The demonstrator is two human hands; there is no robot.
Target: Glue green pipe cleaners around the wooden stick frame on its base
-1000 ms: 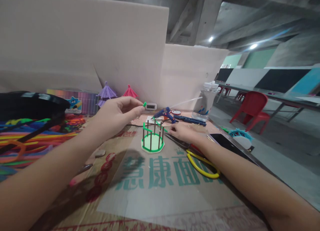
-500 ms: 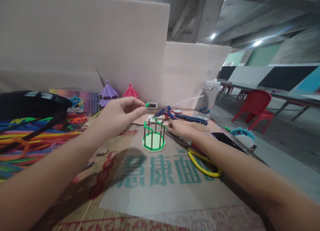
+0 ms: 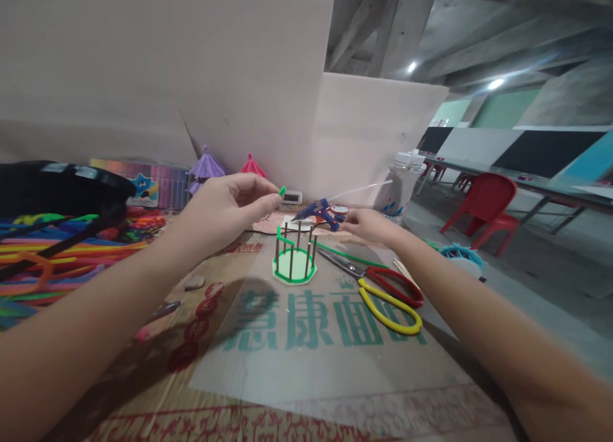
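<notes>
My left hand (image 3: 234, 205) is closed, pinching a short green pipe cleaner piece (image 3: 282, 191) between thumb and fingertips. Below it stands a small round frame (image 3: 295, 281): a pale base edged in green, several brown upright sticks, and a bent green strip at the top left. Over by the hot glue gun (image 3: 317, 209), my right hand (image 3: 366, 226) has its fingers drawn together at the end of the gun's grip; what they hold is hidden. A long green pipe cleaner (image 3: 357, 255) lies behind the scissors (image 3: 390, 308), which have one red and one yellow handle.
Colourful pipe cleaners (image 3: 62, 263) and a black bag-like object (image 3: 62, 186) lie at the left. Purple (image 3: 207, 164) and red (image 3: 253, 165) paper-umbrella-like shapes stand by the white partition (image 3: 239, 78). A clear bottle (image 3: 400, 183) stands at the back right.
My right hand has moved back and right, from beside the frame to the glue gun, uncovering the scissors and the long green pipe cleaner. My left hand still holds the green piece.
</notes>
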